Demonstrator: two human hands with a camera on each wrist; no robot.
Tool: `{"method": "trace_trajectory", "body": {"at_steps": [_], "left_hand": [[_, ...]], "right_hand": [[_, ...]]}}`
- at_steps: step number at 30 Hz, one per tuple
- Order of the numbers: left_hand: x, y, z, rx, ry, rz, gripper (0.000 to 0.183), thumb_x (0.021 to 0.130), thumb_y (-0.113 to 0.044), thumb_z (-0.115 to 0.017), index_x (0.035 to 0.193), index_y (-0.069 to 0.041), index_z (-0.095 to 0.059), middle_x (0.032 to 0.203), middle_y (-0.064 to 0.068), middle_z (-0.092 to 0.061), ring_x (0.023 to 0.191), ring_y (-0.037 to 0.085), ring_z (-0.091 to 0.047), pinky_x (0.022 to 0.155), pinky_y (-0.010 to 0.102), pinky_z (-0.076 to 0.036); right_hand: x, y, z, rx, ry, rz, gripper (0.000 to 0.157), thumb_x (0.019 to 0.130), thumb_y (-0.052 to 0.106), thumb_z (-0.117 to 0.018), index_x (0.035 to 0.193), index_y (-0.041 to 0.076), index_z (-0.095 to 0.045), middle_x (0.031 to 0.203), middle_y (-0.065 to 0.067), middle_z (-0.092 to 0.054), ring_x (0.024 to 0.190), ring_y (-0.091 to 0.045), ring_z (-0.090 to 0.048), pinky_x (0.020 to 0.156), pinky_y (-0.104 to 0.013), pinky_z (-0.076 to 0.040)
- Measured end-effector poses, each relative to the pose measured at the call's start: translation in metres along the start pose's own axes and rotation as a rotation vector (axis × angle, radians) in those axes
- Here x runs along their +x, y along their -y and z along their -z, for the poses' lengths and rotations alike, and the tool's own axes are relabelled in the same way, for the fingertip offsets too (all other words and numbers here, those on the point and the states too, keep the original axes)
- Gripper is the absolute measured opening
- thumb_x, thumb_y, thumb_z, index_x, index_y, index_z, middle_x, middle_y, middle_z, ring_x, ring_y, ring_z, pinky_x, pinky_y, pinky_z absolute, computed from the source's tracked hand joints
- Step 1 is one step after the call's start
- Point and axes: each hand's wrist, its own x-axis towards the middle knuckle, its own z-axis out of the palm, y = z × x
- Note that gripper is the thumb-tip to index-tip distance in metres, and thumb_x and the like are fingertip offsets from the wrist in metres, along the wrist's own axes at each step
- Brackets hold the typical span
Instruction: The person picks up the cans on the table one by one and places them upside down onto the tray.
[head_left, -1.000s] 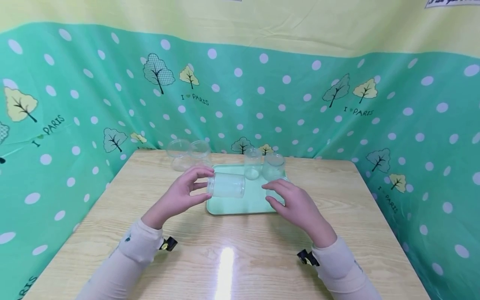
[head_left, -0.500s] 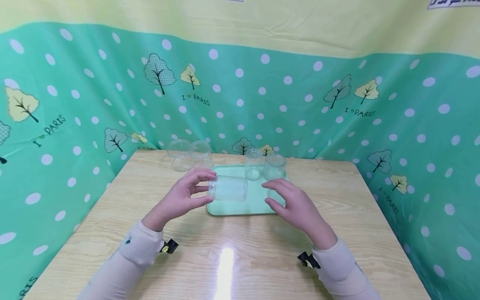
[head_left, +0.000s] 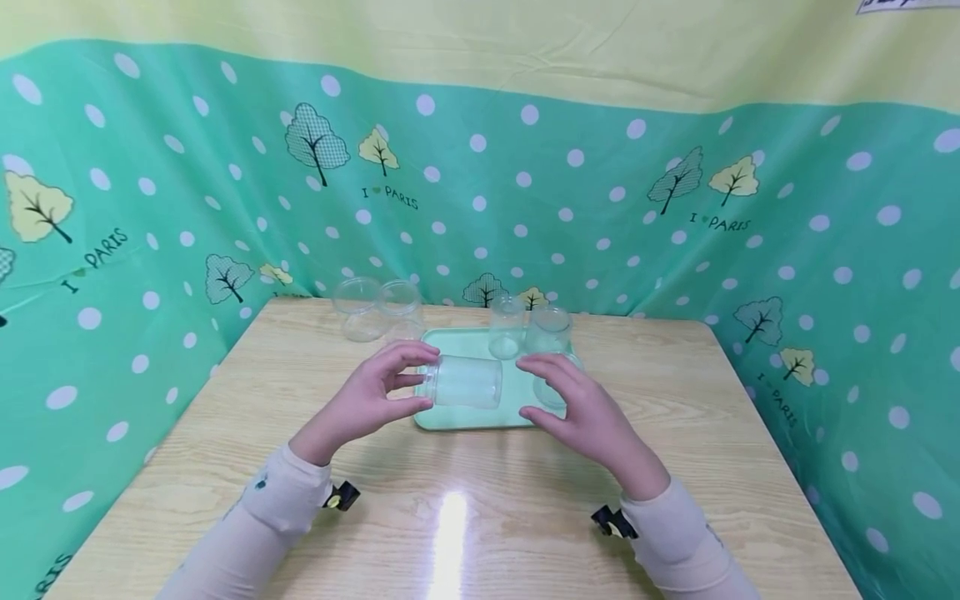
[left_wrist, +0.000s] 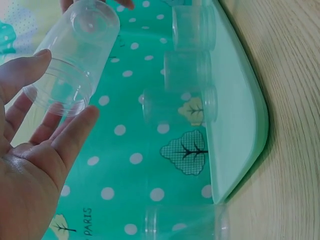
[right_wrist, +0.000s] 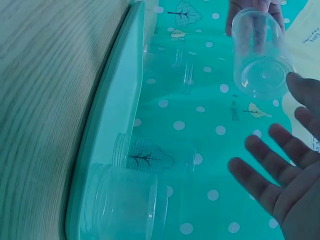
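My left hand (head_left: 375, 387) grips a clear plastic jar (head_left: 468, 382) around its threaded mouth end, thumb on one side and fingers on the other. The jar lies level in the air above a pale green tray (head_left: 442, 419), its base pointing right. Close to that base, my right hand (head_left: 588, 408) is held with thumb and fingers apart, holding nothing. In the right wrist view, a gap shows between its fingers (right_wrist: 260, 182) and the jar. Three clear jars stand on the tray: a narrow one (head_left: 506, 329), a wider one (head_left: 548, 332), and one (head_left: 551, 393) partly hidden behind my right hand.
Further clear jars (head_left: 360, 310) stand on the wooden table (head_left: 480, 517), left of the tray near the back edge. A green dotted curtain (head_left: 480, 208) hangs behind the table and along both sides.
My left hand has carried the jar slightly right and towards me. My right hand has shifted a little left with its fingers spread wider, narrowing the space between it and the jar's base.
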Motion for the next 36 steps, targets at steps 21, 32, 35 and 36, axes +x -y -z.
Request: {"method": "trace_trajectory", "body": {"at_steps": [21, 32, 35, 36], "left_hand": [[0.000, -0.003, -0.020, -0.110, -0.024, -0.029, 0.056, 0.084, 0.003, -0.081, 0.135, -0.004, -0.060, 0.140, 0.013, -0.054, 0.128, 0.030, -0.059, 0.102, 0.039, -0.055], [-0.001, -0.007, -0.023, -0.151, -0.036, -0.030, 0.056, 0.083, 0.006, -0.081, 0.134, 0.000, -0.058, 0.141, 0.018, -0.052, 0.130, 0.028, -0.057, 0.102, 0.039, -0.055], [-0.001, -0.008, -0.024, -0.166, -0.036, -0.032, 0.057, 0.082, 0.006, -0.081, 0.134, 0.001, -0.058, 0.141, 0.018, -0.051, 0.130, 0.028, -0.057, 0.102, 0.039, -0.055], [-0.001, -0.008, -0.024, -0.168, -0.035, -0.035, 0.057, 0.082, 0.006, -0.081, 0.134, 0.001, -0.058, 0.141, 0.018, -0.051, 0.130, 0.028, -0.057, 0.102, 0.040, -0.055]], "right_hand": [[0.003, 0.005, -0.011, 0.345, -0.032, -0.022, 0.081, 0.076, 0.005, -0.090, 0.148, 0.008, -0.050, 0.154, -0.011, -0.044, 0.138, -0.026, -0.049, 0.104, -0.046, -0.054], [0.002, 0.009, -0.014, 0.472, -0.011, -0.052, 0.069, 0.081, -0.002, -0.082, 0.143, 0.007, -0.054, 0.158, -0.013, -0.037, 0.135, -0.027, -0.053, 0.101, -0.044, -0.055], [0.002, 0.009, -0.014, 0.496, -0.015, -0.047, 0.067, 0.083, -0.002, -0.081, 0.143, 0.007, -0.054, 0.158, -0.012, -0.037, 0.135, -0.026, -0.053, 0.100, -0.044, -0.056], [0.002, 0.010, -0.014, 0.501, -0.017, -0.043, 0.067, 0.083, -0.002, -0.081, 0.143, 0.006, -0.053, 0.158, -0.013, -0.037, 0.135, -0.026, -0.053, 0.100, -0.044, -0.056]]}}
